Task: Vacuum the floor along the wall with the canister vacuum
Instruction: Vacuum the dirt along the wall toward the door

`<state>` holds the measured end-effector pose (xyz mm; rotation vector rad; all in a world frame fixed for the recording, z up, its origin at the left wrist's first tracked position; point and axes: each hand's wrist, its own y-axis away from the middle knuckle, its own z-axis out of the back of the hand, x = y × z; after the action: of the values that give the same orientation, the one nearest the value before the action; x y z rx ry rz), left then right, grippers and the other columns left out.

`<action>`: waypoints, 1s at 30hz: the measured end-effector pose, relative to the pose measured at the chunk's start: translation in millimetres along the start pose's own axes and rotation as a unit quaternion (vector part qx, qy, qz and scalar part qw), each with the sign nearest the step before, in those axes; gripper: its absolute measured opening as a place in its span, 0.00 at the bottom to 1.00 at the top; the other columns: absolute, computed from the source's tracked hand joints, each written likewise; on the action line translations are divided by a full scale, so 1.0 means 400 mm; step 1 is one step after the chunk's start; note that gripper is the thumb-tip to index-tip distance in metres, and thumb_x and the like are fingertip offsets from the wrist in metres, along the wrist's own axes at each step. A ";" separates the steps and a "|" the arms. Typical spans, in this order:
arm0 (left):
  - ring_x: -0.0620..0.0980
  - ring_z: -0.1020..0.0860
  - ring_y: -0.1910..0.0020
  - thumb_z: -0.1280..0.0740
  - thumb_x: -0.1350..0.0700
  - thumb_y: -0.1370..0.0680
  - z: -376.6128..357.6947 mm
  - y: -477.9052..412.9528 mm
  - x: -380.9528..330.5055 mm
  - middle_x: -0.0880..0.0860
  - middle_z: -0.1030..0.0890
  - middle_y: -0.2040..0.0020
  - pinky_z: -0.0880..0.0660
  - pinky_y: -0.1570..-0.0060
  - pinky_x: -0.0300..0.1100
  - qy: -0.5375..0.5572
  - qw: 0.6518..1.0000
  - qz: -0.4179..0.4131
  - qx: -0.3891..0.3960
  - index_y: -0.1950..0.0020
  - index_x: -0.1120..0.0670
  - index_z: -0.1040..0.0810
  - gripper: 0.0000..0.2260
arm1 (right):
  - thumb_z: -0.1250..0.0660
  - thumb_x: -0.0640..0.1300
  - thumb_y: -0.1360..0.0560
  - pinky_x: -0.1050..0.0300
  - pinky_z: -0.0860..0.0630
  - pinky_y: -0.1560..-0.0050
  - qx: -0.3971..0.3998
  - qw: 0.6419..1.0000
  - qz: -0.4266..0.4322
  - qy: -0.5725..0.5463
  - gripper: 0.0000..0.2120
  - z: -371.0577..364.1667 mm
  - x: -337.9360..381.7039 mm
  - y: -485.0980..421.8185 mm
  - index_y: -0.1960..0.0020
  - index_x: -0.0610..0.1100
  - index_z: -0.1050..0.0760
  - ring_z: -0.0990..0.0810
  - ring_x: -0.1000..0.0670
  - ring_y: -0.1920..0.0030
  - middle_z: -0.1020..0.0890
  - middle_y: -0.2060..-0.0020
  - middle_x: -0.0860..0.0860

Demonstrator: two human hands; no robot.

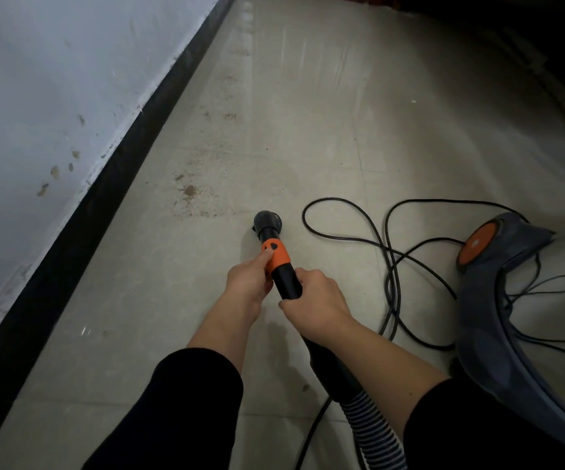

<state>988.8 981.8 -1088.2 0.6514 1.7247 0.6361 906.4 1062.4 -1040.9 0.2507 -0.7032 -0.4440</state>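
Floor (pixel 325 130), L hand (pixel 247 283), R hand (pixel 318 300) on vac wand (pixel 286 281), aimed fwd, prob down

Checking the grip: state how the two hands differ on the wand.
The left hand holds the orange collar, nearer the nozzle; the right hand wraps the black tube farther back. The left hand is toward the wall, the right hand toward the canister. Both grip one wand.

Canister vacuum (pixel 491 317) right of right hand (pixel 315 300): cut by frame edge. Hose (pixel 371 432) below hand exits bottom. Wand (pixel 286 281) partly hidden under hand.
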 end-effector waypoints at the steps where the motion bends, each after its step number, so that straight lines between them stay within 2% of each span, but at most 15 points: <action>1: 0.49 0.21 0.57 0.31 0.54 0.22 -0.004 0.004 0.002 0.54 0.21 0.56 0.24 0.58 0.39 -0.001 1.000 0.002 0.003 0.57 0.57 0.25 0.08 | 0.33 0.41 0.29 0.54 0.22 0.59 0.000 1.000 -0.001 0.001 0.08 0.004 -0.004 0.003 0.51 0.46 0.28 0.21 0.45 0.59 0.22 0.60 0.48; 4: 0.51 0.20 0.53 0.30 0.53 0.23 -0.007 0.014 0.008 0.56 0.20 0.52 0.24 0.58 0.38 -0.002 1.000 0.005 0.005 0.56 0.58 0.24 0.08 | 0.33 0.41 0.29 0.56 0.25 0.62 0.006 1.000 -0.006 0.001 0.07 0.010 -0.010 0.009 0.52 0.45 0.28 0.21 0.45 0.60 0.23 0.62 0.48; 6: 0.50 0.20 0.55 0.29 0.53 0.23 -0.004 0.022 0.009 0.56 0.20 0.53 0.24 0.57 0.39 -0.006 1.000 0.003 0.008 0.53 0.60 0.25 0.10 | 0.34 0.40 0.29 0.56 0.26 0.63 0.016 1.000 -0.008 -0.006 0.06 0.011 -0.013 0.015 0.53 0.45 0.29 0.22 0.45 0.60 0.23 0.62 0.48; 9: 0.49 0.21 0.56 0.30 0.54 0.23 0.010 0.041 0.011 0.54 0.22 0.56 0.25 0.49 0.42 -0.005 1.000 0.008 0.019 0.46 0.59 0.26 0.12 | 0.35 0.40 0.29 0.56 0.28 0.63 0.040 0.999 -0.005 -0.013 0.05 0.011 -0.017 0.026 0.53 0.44 0.29 0.23 0.45 0.61 0.24 0.63 0.48; 13: 0.53 0.22 0.47 0.30 0.54 0.23 0.042 0.069 0.018 0.58 0.22 0.49 0.26 0.41 0.44 -0.023 0.999 0.016 0.019 0.35 0.63 0.27 0.20 | 0.35 0.39 0.27 0.56 0.28 0.64 0.079 0.997 0.007 -0.014 0.06 0.015 -0.022 0.050 0.51 0.44 0.29 0.23 0.45 0.62 0.25 0.62 0.48; 16: 0.53 0.22 0.48 0.31 0.54 0.22 0.063 0.098 0.017 0.59 0.22 0.45 0.26 0.44 0.44 -0.043 0.999 0.027 0.011 0.33 0.64 0.29 0.22 | 0.34 0.40 0.27 0.56 0.28 0.63 0.104 0.994 0.011 -0.022 0.07 0.015 -0.022 0.078 0.50 0.43 0.28 0.23 0.44 0.60 0.25 0.62 0.48; 19: 0.56 0.21 0.46 0.33 0.52 0.21 0.081 0.143 0.015 0.62 0.23 0.38 0.24 0.55 0.44 -0.035 0.997 0.070 0.015 0.31 0.64 0.31 0.23 | 0.34 0.40 0.27 0.52 0.24 0.59 0.124 0.991 0.011 -0.044 0.07 0.019 -0.008 0.123 0.49 0.42 0.27 0.21 0.41 0.57 0.24 0.61 0.47; 21: 0.58 0.21 0.44 0.35 0.52 0.20 0.088 0.188 0.004 0.64 0.23 0.37 0.24 0.59 0.45 -0.015 0.995 0.095 0.017 0.30 0.65 0.32 0.23 | 0.35 0.41 0.27 0.51 0.24 0.58 0.130 0.989 0.007 -0.065 0.08 0.034 0.011 0.163 0.48 0.42 0.26 0.21 0.42 0.58 0.23 0.61 0.46; 26: 0.57 0.20 0.48 0.37 0.51 0.19 0.052 0.342 -0.093 0.62 0.20 0.43 0.23 0.55 0.46 0.012 0.996 0.084 0.019 0.34 0.64 0.29 0.20 | 0.33 0.39 0.26 0.57 0.27 0.62 0.110 0.987 0.000 -0.118 0.11 0.156 0.106 0.276 0.43 0.45 0.25 0.23 0.48 0.62 0.22 0.62 0.49; 30: 0.55 0.18 0.54 0.37 0.52 0.19 -0.015 0.498 -0.241 0.61 0.19 0.51 0.22 0.56 0.49 -0.010 0.998 0.049 0.048 0.40 0.62 0.28 0.15 | 0.29 0.43 0.27 0.53 0.21 0.52 0.086 0.987 -0.036 -0.128 0.14 0.331 0.209 0.371 0.42 0.45 0.23 0.19 0.46 0.56 0.17 0.55 0.46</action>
<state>1024.2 1052.6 -881.6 0.8103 1.7207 0.6152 919.6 1143.4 -841.4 0.3869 -0.9889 -0.4893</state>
